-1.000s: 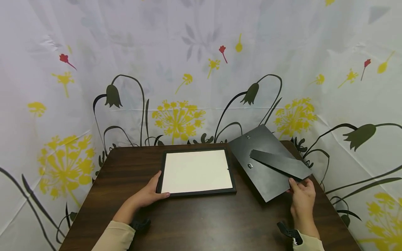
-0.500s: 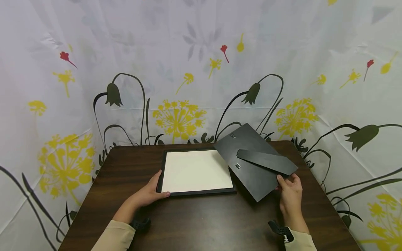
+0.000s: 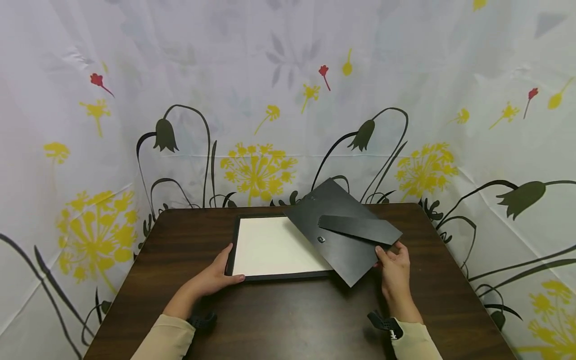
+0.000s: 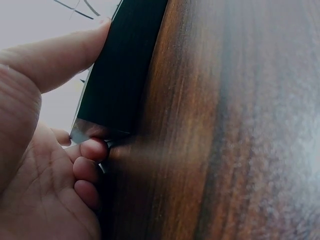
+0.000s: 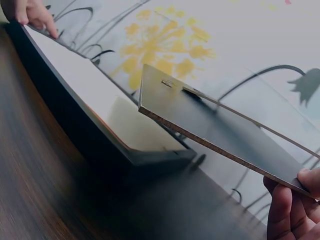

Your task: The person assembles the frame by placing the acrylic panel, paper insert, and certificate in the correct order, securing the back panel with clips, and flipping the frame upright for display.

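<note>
A black picture frame (image 3: pixel 288 275) lies face down on the table, a cream sheet (image 3: pixel 272 247) filling its inside. My left hand (image 3: pixel 217 274) grips its near left corner; in the left wrist view the thumb lies along the frame's side (image 4: pixel 125 65) and the fingertips curl at the corner. My right hand (image 3: pixel 396 270) pinches the black backing board (image 3: pixel 337 250) by its near right edge. The board slants over the frame's right part and hides it in the head view. An easel leg (image 3: pixel 355 227) stands slightly out from the board, and a small metal hanger (image 3: pixel 321 239) sits beside it.
The dark wooden table (image 3: pixel 279 325) has its far edge against a white curtain (image 3: pixel 252 75) printed with flowers. Each wrist wears a black strap (image 3: pixel 202 321).
My right hand has carried the backing board leftward, from beside the picture frame to over its right part. My left hand keeps its grip on the corner.
</note>
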Tool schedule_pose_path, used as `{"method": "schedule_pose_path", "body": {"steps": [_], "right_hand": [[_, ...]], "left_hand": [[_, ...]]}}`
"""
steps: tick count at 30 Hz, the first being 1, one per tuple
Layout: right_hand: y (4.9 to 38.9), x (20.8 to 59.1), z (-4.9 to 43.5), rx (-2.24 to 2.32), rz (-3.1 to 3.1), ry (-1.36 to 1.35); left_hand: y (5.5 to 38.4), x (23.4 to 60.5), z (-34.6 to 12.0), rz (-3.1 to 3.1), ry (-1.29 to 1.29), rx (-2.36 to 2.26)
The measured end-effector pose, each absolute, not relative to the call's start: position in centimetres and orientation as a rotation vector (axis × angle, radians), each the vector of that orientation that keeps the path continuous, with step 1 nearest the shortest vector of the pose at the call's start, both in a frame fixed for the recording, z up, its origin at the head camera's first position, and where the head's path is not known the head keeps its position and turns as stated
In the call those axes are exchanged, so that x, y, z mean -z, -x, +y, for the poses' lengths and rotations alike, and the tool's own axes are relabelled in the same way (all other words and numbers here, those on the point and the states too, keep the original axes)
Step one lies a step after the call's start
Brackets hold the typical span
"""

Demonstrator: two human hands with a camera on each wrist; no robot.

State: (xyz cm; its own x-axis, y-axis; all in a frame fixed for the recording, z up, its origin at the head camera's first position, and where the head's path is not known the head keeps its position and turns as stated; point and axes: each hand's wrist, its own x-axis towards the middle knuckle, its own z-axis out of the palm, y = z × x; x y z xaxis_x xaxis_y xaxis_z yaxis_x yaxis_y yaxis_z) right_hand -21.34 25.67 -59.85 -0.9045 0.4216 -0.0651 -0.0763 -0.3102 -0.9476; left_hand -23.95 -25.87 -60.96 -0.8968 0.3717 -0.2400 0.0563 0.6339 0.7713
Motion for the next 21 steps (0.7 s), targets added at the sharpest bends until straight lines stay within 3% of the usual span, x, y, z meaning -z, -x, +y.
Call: {"method": "schedule_pose_path", "body": {"steps": [21], "right_hand": [[24.6, 60.0, 19.2, -2.353, -1.717, 0.381]], "left_hand": [[23.9, 60.2, -25.6, 2.485, -0.319, -1.157]]}}
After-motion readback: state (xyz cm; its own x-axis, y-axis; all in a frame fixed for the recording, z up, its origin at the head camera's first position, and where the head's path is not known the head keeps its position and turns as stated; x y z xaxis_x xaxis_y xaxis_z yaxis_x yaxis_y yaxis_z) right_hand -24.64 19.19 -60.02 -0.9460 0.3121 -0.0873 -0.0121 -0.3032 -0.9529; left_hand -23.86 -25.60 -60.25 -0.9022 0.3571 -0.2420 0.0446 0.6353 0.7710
